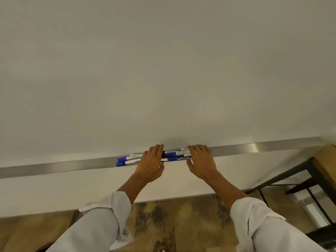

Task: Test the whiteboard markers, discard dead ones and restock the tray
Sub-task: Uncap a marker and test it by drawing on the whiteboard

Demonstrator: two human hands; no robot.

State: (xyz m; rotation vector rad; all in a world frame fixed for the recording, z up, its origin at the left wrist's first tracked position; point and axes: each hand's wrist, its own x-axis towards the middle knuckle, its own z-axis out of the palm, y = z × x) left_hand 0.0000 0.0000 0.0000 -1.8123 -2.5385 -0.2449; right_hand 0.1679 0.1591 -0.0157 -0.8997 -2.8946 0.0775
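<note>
Several whiteboard markers (174, 156) with blue and black caps lie in a bunch along the silver metal tray (72, 165) under the whiteboard (163, 70). My left hand (151, 164) lies flat over the left part of the bunch, fingers straight and reaching to the board's lower edge. My right hand (201, 160) rests flat over the right end of the bunch, fingers straight, thumb spread toward the left. Two blue-capped markers (127, 160) stick out to the left of my left hand. The markers under both palms are hidden.
The white wall panel (54, 193) runs below the tray. A black metal-framed table with a wooden top (320, 171) stands at the right. The patterned wooden floor (172, 224) lies underneath. White sleeves cover both forearms.
</note>
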